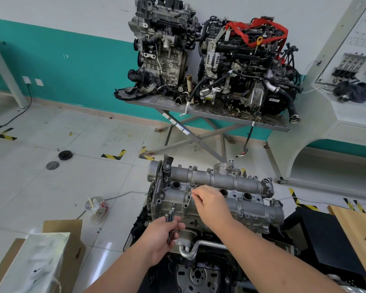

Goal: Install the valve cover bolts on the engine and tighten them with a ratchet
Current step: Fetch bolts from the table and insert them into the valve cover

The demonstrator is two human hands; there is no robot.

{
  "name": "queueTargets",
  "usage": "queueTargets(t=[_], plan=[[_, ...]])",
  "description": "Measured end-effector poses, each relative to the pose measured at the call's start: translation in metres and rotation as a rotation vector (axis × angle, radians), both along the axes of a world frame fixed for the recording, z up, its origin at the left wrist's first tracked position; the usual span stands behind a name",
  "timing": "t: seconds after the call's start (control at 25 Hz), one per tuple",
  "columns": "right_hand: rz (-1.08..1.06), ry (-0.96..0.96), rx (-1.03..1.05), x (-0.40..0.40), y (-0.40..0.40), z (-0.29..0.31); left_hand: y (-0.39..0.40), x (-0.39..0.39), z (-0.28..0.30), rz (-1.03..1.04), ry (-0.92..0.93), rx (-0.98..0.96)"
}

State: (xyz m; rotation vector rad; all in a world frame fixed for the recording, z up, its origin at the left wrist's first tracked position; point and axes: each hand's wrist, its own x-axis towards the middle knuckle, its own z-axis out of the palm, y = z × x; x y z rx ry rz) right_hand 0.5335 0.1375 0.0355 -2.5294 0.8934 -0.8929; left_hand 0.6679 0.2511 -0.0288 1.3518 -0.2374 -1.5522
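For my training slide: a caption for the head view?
Right hand seats a bolt in the valve cover; left hand holds spare bolts.

Bright, even indoor light, soft shadows, glare patch on floor tiles (106, 253) left of the fingers; wide-angle bending at edges.

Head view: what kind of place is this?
Probably an automotive training workshop: two engines sit on a metal table, hazard tape marks the tiled floor, and a wiring display board stands at right.

The valve cover (220, 182) under my right grip (211, 200) is matt, rough-cast grey metal. The bolts (171, 218) in my left grip (163, 237) are dark, smooth metal. The floor (51, 187) tiles are glossy.
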Motion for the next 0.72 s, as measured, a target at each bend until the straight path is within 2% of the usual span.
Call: queueTargets(t=[0.28,0.72], plan=[[0.108,-0.015,-0.099,0.002,0.002,-0.006,-0.001,-0.002,0.002,-0.010,-0.018,0.008],[0.122,0.024,-0.083,0.004,0.008,-0.012,-0.004,-0.001,0.002,-0.014,-0.028,0.007]])
